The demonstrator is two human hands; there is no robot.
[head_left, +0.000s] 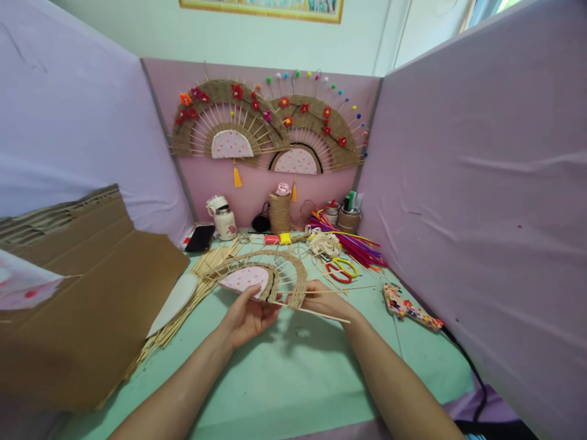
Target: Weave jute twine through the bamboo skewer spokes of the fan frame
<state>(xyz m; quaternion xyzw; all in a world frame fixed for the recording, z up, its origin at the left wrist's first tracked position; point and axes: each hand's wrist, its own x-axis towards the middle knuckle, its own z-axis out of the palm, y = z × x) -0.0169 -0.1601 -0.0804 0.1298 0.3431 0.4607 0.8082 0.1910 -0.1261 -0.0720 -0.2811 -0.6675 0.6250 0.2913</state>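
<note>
A half-round fan [293, 269] of thin sticks woven with brown twine is held tilted above the table. Pink dotted cloth covers its inner half circle, edged by a black band. My left hand [250, 318] grips its lower edge near the cloth, thumb on top and fingers underneath. At the right end of the outer twine band, my right hand [321, 296] is closed around the fan's edge, its fingers mostly hidden behind the band. Bare stick ends stick out past my right hand.
Cardboard [87, 305] and loose sticks [183, 311] lie left. Behind are a bottle [224, 220], a twine spool [279, 212], scissors [342, 269] and pipe cleaners [358, 244]. A flowered glue gun [410, 308] with a cord lies right. Two finished fans [339, 131] hang on the back panel.
</note>
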